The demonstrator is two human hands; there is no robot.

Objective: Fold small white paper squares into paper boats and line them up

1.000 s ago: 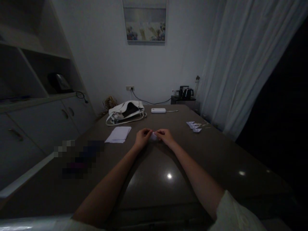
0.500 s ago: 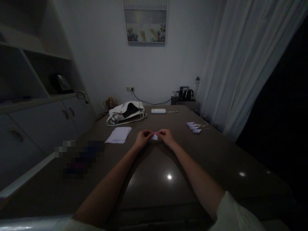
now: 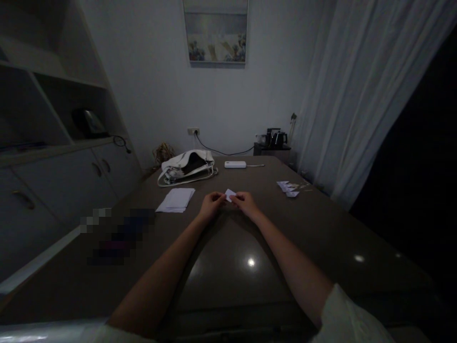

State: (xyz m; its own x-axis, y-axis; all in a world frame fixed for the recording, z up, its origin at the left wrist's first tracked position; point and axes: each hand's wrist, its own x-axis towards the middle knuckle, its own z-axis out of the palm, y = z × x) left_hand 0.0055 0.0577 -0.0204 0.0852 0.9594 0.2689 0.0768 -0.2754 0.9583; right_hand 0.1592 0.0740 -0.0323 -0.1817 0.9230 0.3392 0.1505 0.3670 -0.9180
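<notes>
A small folded piece of white paper is held above the middle of the table. My left hand pinches its left side between thumb and fingers. On the right side, my right hand grips it the same way. The fingertips cover its lower edges, and its finer folds are too small to make out. To the left of my hands lies a stack of white paper sheets. Several small folded paper pieces rest farther off to the right.
A white handbag stands open behind the paper stack. Beyond my hands lies a white power bank with a short cable. A dark kettle sits on a low stand at the back. Blurred-out items lie at the left.
The folded paper has turned between my fingers, and a pointed corner now faces up and away. Both hands have stayed in nearly the same place.
</notes>
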